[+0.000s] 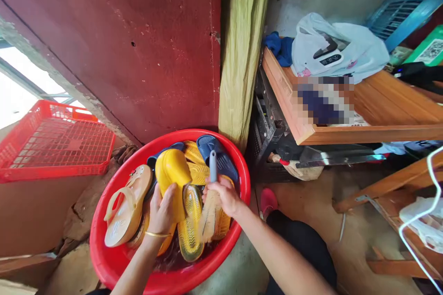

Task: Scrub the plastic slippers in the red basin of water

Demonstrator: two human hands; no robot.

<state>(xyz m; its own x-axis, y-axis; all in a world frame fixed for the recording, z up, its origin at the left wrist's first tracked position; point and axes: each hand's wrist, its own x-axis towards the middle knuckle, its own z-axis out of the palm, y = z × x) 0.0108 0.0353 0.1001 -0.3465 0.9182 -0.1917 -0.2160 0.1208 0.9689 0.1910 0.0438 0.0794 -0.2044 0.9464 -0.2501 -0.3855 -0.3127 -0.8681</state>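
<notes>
A round red basin (245, 179) holds water and several slippers. My left hand (162, 209) grips a yellow slipper (173, 168) above the others, its rounded toe pointing up and away. My right hand (223, 193) is closed on a brush (212, 166) with a grey handle; its pale bristles hang down, blurred, beside the yellow slipper. A beige slipper (119, 221) leans at the basin's left side. Dark blue slippers (216, 156) lie toward the back, and a yellow slipper with a patterned sole (191, 226) rests between my hands.
A red plastic crate (65, 145) stands at the left. Behind the basin are a dark red panel (166, 55) and a yellow-green cloth (240, 55). At the right, a wooden table (391, 101) bears a white plastic bag (339, 50). My pink shoe (268, 200) is right of the basin.
</notes>
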